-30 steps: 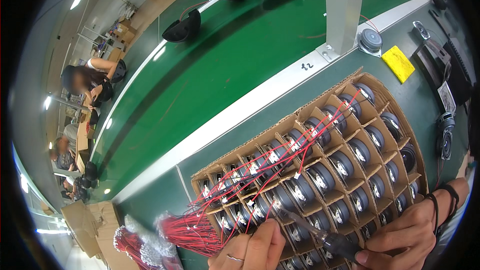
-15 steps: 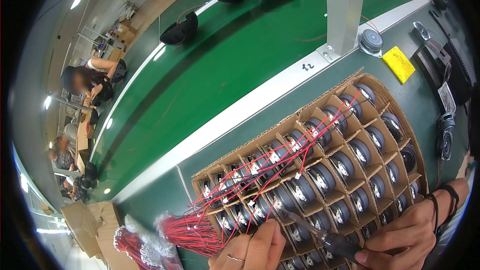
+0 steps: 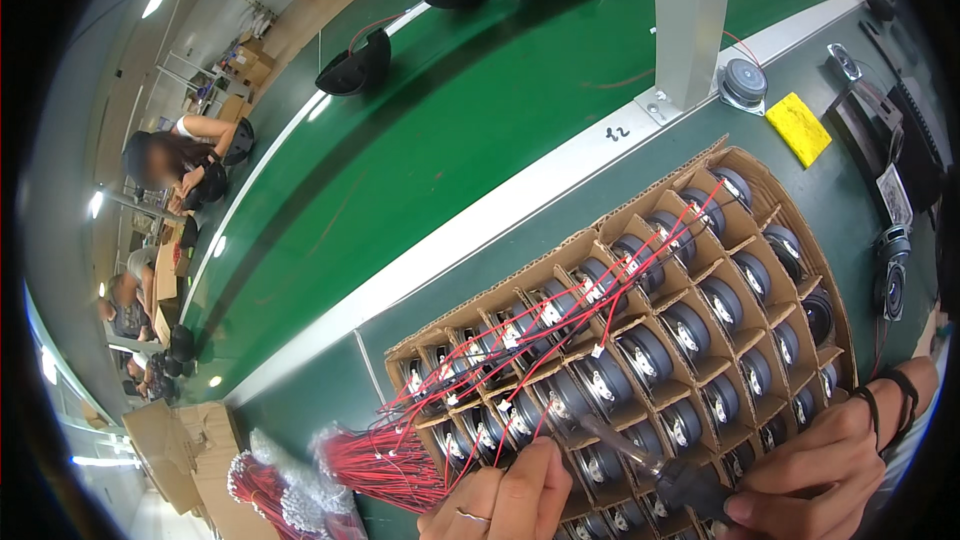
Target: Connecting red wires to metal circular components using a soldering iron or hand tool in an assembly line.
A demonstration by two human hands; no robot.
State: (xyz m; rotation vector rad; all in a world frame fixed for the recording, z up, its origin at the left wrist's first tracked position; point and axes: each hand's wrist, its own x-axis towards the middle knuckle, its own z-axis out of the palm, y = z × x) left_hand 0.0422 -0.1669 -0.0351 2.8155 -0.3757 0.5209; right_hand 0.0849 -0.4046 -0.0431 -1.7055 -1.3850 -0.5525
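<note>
Speakers [image 3: 640, 355] are sitting in the carton's [image 3: 560, 265] cells, most rows near the belt [image 3: 420, 140] already wired red, while the left hand [image 3: 505, 500] is pressing fingertips on a near-edge unit and the right hand [image 3: 820, 465] is pinching a black tool [image 3: 690, 485].

Brown cardboard divider tray [image 3: 745, 162] fills near bench, cells packed with round grey speakers [image 3: 640, 355]. Thin red wires [image 3: 560, 325] criss-cross cell tops, snag risk. Grey metal post [image 3: 688, 20] blocks far edge. Green conveyor belt [image 3: 440, 140] mostly open.
</note>
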